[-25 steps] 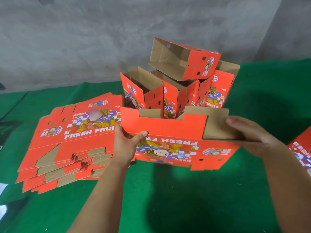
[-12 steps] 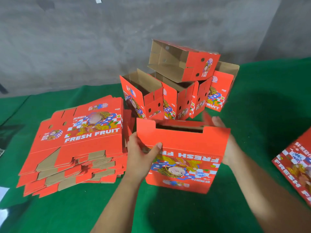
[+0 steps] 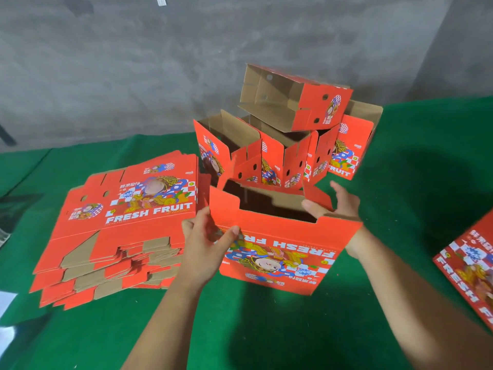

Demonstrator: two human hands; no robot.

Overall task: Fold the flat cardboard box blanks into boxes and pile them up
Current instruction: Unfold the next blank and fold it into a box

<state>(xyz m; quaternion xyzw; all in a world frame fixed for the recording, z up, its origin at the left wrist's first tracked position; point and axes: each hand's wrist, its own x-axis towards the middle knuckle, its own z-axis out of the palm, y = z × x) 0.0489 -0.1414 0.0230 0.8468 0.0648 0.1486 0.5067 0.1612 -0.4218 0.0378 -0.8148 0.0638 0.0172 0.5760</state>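
Box (image 3: 280, 252) now opened wider, left hand (image 3: 205, 244) pinching its corner, right hand (image 3: 338, 204) gripping a flap, "FRESH FRUIT" upside down.

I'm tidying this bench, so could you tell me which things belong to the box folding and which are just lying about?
Job:
- half-folded box, gripped by left hand and right hand
- stack of flat blanks
- pile of folded boxes

Lying about:
- white paper at left edge

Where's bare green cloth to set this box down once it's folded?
Free: the near cloth below the held box, and the far right beyond the folded pile. Crowded: left with the flat blanks, and behind by the pile.
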